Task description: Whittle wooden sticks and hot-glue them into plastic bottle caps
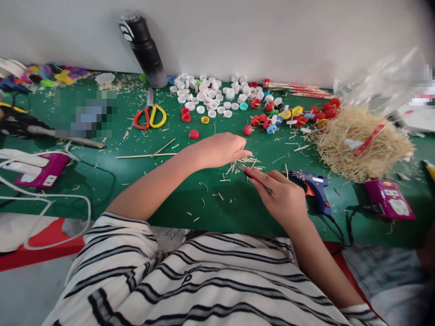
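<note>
In the middle of the green table, my left hand is bent over a small heap of pale straw slivers, fingers closed; what they hold is hidden. My right hand grips a red-handled blade tool, its metal tip pointing up-left at the slivers near my left fingertips. Left of my left hand lies a thin wooden stick with a shorter one across it.
Bottle caps, red and yellow scissors and a black bottle stand behind. At right are a straw pile, a blue glue gun and a purple box. Another purple box with white cables is at left.
</note>
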`<state>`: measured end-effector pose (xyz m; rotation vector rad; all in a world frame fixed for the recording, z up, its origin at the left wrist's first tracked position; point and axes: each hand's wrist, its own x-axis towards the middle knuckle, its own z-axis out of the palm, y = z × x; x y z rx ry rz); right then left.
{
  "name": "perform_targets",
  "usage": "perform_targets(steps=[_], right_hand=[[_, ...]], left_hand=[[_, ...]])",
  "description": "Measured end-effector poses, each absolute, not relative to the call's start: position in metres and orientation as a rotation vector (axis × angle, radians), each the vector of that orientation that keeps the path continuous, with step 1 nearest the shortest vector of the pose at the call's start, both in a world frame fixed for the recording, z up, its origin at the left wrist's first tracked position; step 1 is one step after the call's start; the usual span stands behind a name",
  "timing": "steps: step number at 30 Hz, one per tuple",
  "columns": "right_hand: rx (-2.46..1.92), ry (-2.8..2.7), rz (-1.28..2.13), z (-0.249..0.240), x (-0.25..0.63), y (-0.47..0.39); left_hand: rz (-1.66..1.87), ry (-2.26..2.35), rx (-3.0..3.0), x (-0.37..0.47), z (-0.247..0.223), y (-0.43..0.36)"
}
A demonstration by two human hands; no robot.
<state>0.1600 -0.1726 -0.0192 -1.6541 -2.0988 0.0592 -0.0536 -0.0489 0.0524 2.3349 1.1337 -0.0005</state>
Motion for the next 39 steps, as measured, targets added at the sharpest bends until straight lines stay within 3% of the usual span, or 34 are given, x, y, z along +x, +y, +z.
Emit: perform_targets(steps=[11, 29, 34, 39], right_hand=[[-1.712, -2.099, 0.382, -0.024, 0.165, -0.175], [-1.725, -2.216, 0.255, -0.039, 0.182, -0.197], [-1.698, -2.211, 0.080, -0.031, 0.183, -0.190], [-1.633, -2.226, 0.112, -0.014, 0.184, -0.185]], left_hand=[[0.019, 1.154, 2.283, -0.056, 0.052, -0.045], [0.058, 1.177, 2.307, -0.058, 0.044, -0.037], [0.027, 1.154, 2.291, -0.057, 0.042, -0.038], [-0.005, 1.152, 2.279, -0.058, 0.047, -0.040]])
